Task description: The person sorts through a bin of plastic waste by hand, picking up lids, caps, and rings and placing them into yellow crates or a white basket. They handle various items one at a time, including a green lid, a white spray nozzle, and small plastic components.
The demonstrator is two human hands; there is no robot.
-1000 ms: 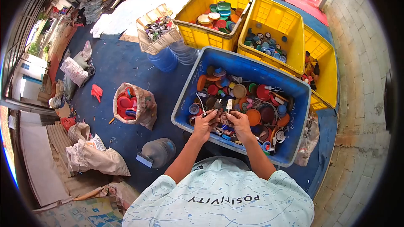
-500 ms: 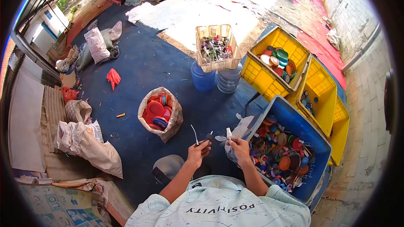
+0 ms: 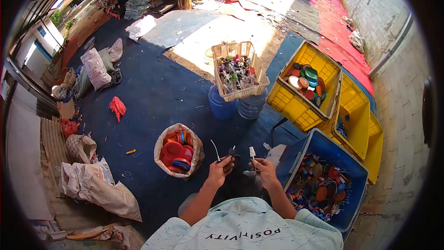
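Observation:
My left hand (image 3: 220,172) is closed on a dark pump top (image 3: 234,153); a thin white tube (image 3: 214,148) sticks up beside its fingers. Beside it, my right hand (image 3: 264,171) pinches a small white plastic nozzle piece (image 3: 252,152) upright between thumb and fingers. A gap separates the two hands. To the right of my right hand stands a blue crate (image 3: 346,161) full of mixed caps and lids. Left of my left hand is an open sack (image 3: 198,156) of mostly red lids.
A cream basket (image 3: 242,93) of pump tops rests on two water jugs, one a blue jug (image 3: 222,104). Yellow crates (image 3: 290,101) with lids stand at right, near a block wall (image 3: 393,83). Filled sacks (image 3: 108,194) lie at left; a red bag (image 3: 117,107) is on the floor.
The view has shifted slightly, so the basket and crates sit lower in it. Both hands keep hold of their pieces; my right hand is a little farther from the blue crate.

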